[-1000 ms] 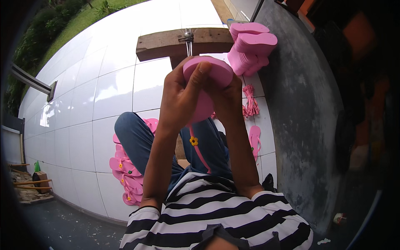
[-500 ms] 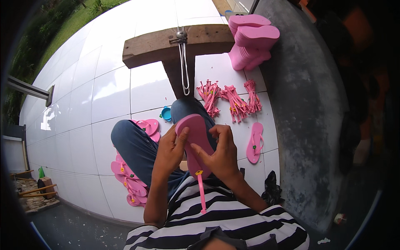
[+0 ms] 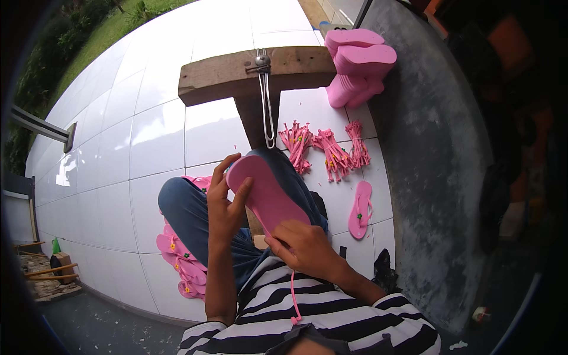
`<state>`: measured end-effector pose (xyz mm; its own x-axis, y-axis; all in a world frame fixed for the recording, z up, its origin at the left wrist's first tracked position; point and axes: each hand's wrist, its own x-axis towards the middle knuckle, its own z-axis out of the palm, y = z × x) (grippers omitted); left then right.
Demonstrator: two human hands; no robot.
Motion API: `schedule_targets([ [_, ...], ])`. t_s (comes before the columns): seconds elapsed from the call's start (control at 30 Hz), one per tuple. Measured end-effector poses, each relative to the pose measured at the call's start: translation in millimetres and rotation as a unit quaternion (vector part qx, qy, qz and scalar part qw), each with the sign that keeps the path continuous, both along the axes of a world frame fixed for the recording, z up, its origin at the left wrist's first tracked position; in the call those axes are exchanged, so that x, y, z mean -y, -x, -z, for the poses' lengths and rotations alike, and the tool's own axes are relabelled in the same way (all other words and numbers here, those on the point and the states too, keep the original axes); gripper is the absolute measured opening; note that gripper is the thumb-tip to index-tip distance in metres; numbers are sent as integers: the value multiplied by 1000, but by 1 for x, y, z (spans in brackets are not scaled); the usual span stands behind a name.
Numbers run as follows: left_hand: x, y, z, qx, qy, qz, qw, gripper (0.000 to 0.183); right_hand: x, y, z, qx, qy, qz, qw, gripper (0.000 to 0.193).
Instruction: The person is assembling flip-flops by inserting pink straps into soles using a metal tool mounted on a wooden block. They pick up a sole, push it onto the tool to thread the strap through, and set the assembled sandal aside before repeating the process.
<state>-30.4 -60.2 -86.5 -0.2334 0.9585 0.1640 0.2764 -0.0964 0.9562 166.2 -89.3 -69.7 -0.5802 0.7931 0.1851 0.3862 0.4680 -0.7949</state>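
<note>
A pink flip-flop sole (image 3: 266, 192) is held up in front of my lap, tilted with its far end to the left. My left hand (image 3: 225, 210) grips that far end, thumb on the top face and fingers around the edge. At the near end my right hand (image 3: 307, 248) is closed, fingers curled over the place where the pink strap (image 3: 294, 299) is attached. The strap's free end hangs down against my striped shirt. My right hand hides the strap's flower and its joint with the sole.
Beyond my knees stands a T-shaped wooden stand (image 3: 207, 83) with a bent metal wire (image 3: 269, 118). Strap bundles (image 3: 333, 154), a finished flip-flop (image 3: 360, 213) and stacked soles (image 3: 358, 74) are on the right. More flip-flops (image 3: 177, 254) lie left of my leg.
My right hand has moved down from the middle of the sole to its near end, covering the strap's flower. The sole's far end has shifted left with my left hand.
</note>
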Motion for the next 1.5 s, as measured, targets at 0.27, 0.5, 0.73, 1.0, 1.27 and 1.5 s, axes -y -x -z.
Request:
schedule_targets([
  [0.27, 11, 3, -49, -45, -125, 165, 977, 29, -35, -9, -26, -136, 15, 100, 986, 32],
  [0.5, 38, -39, -134, 235, -407, 118, 875, 61, -57, -13, -17, -192, -72, 123, 971, 25],
  [0.73, 49, -56, -140, 217, -433, 123, 866, 68, -63, -6, -28, -208, -108, 125, 964, 24],
  [1.0, 34, -63, -123, 113, -431, 74, 892, 76, -68, -2, -25, -232, -115, 115, 959, 25],
  [1.27, 19, -26, -121, -64, -405, -39, 911, 84, -77, 4, -41, -243, -164, 110, 950, 28],
  [1.5, -11, -15, -63, -149, -320, -2, 936, 57, -86, 10, -49, -209, -220, 98, 948, 32],
])
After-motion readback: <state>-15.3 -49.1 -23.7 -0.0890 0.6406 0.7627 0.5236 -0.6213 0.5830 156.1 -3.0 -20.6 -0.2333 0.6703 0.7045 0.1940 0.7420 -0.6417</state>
